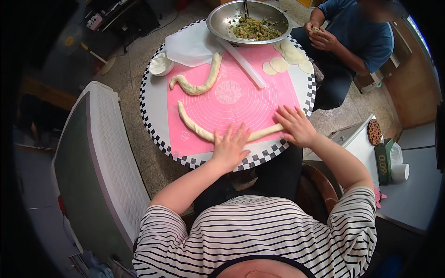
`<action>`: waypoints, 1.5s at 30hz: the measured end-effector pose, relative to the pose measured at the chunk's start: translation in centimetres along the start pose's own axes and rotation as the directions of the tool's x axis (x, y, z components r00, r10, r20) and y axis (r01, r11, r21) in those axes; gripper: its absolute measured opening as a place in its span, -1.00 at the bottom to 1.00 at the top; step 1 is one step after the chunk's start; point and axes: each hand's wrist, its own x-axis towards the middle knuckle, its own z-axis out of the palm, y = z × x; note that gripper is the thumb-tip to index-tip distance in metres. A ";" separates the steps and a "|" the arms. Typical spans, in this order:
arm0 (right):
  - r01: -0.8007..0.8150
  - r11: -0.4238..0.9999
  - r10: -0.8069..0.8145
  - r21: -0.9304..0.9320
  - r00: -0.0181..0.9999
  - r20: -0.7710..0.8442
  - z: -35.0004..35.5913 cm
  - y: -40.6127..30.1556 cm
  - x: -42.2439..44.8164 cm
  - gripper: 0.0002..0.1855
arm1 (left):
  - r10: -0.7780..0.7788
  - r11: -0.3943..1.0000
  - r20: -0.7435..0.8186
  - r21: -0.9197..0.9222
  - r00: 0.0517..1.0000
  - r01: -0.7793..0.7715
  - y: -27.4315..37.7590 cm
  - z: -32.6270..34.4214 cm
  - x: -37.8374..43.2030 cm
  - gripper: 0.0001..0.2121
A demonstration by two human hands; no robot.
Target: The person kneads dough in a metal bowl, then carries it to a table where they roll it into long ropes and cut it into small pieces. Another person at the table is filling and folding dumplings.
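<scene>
A long rope of dough (197, 129) curves along the near part of a pink silicone mat (257, 107). My left hand (230, 147) lies palm down over its middle, fingers spread. My right hand (295, 127) rests flat over its right end, also with spread fingers. Farther back on the mat lies a second, thicker dough rope (196, 89), bent like a hook. A translucent white rolling pin (245, 66) lies slantwise behind my hands. Round dough wrappers (293, 55) overlap at the back right, some on the mat's corner.
A steel bowl of chopped filling (212, 27) stands at the table's far edge, beside a translucent plastic sheet (191, 45) and a small bowl of flour (161, 65). A person in blue (361, 38) sits at the right, holding a small piece of dough. A white cabinet (354, 153) stands nearer.
</scene>
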 end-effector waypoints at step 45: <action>-0.296 0.686 0.283 0.665 0.950 0.131 -2.9 3.6 1.7 -0.78 | -0.211 0.961 -0.166 -0.217 0.963 0.173 4.4 2.2 12.7 -0.40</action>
